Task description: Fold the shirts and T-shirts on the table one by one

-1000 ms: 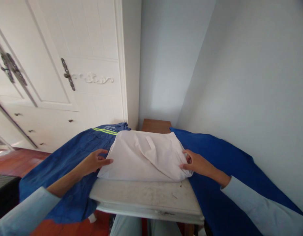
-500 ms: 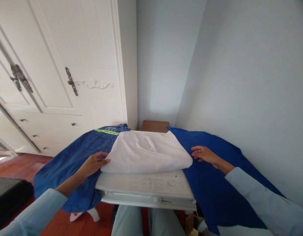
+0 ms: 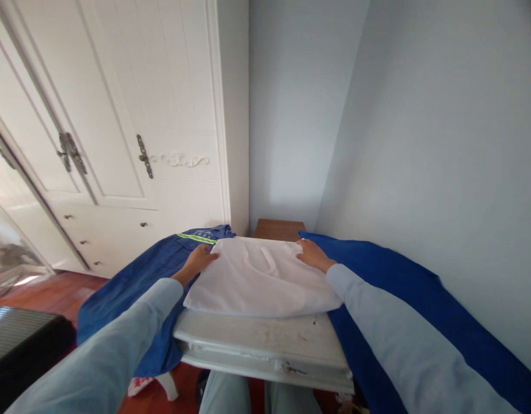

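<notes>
A folded white cloth, slightly wrinkled, lies on a small worn white table in front of me. My left hand is closed at the cloth's far left edge, thumb on top. At the far right corner, my right hand grips the fabric between thumb and fingers. On the left, a dark blue garment with a yellow-green stripe hangs over the table's side. A brighter blue cloth spreads out on the right, partly covered by my right sleeve.
A white wardrobe with dark metal handles stands at the left. Behind the table is a brown wooden surface against the grey-blue wall. A black ribbed object sits at lower left on the reddish wood floor.
Both hands have moved forward along the white cloth to its far part. My right hand, earlier off the cloth, now grips it. The camera view has shifted slightly left.
</notes>
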Available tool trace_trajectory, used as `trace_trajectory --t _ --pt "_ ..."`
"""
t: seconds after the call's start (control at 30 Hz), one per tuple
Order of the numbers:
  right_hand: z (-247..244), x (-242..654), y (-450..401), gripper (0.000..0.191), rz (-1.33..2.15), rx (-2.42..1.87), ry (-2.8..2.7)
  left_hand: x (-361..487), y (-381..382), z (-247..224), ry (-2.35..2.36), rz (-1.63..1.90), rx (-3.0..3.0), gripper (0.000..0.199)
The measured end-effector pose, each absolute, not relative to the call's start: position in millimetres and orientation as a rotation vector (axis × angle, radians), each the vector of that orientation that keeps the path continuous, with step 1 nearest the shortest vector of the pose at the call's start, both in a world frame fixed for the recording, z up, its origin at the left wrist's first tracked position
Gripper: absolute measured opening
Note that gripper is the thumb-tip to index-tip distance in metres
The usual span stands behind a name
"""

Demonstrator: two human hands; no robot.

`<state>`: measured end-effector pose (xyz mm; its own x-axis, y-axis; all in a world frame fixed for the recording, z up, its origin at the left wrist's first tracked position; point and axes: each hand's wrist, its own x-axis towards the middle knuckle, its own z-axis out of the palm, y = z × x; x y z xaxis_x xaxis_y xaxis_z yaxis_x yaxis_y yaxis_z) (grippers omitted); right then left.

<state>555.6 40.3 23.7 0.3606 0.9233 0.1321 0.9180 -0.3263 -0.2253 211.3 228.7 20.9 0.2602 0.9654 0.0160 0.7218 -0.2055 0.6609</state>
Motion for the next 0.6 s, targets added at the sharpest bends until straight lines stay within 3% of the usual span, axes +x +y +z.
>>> trace_trajectory --t 0.2,0.33,0.47,0.6 --pt "12.7 566.0 78.4 0.035 0.025 -2.470 -1.675 237.7 257.6 10.9 1.601 0.575 2.094 0.039" --pt "11.5 574.8 85.3 0.019 0.020 -2.447 -1.706 239.2 266.0 6.9 1.571 0.575 2.151 0.030" --pt "13.9 592.9 80.5 0.025 -0.047 -2.439 -1.594 228.6 265.7 5.8 1.575 0.566 2.160 0.013" --pt "10.4 611.5 70.3 0.030 -0.112 -2.512 -1.393 217.8 265.4 5.5 1.620 0.550 2.138 0.017"
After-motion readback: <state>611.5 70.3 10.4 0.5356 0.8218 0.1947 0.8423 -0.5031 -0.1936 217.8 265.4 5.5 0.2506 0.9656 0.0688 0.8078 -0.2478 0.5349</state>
